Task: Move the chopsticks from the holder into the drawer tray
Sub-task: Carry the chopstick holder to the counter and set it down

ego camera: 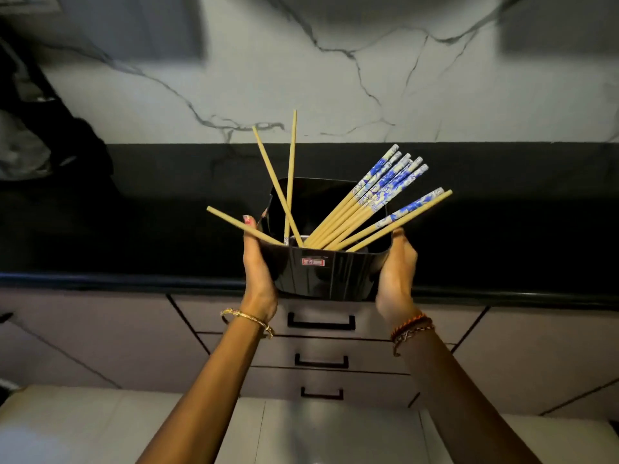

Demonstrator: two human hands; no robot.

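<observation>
A black ribbed holder (321, 276) sits between both palms, held above the front edge of the black countertop (134, 229). My left hand (258, 272) grips its left side and my right hand (397, 272) grips its right side. Several chopsticks stand in it. A bunch with blue-and-white patterned tops (375, 192) leans to the right. Plain bamboo chopsticks (278, 185) lean up and to the left. One plain stick (234, 224) juts out left past my thumb. The drawers below are closed, and no drawer tray is in view.
Below the counter is a stack of three closed drawers with black handles (321, 324), (321, 361), (321, 394). A marble-veined wall (301, 78) rises behind the counter. Dark objects and a plastic bag (23, 145) sit at the far left. Pale floor tiles (318, 430) lie beneath.
</observation>
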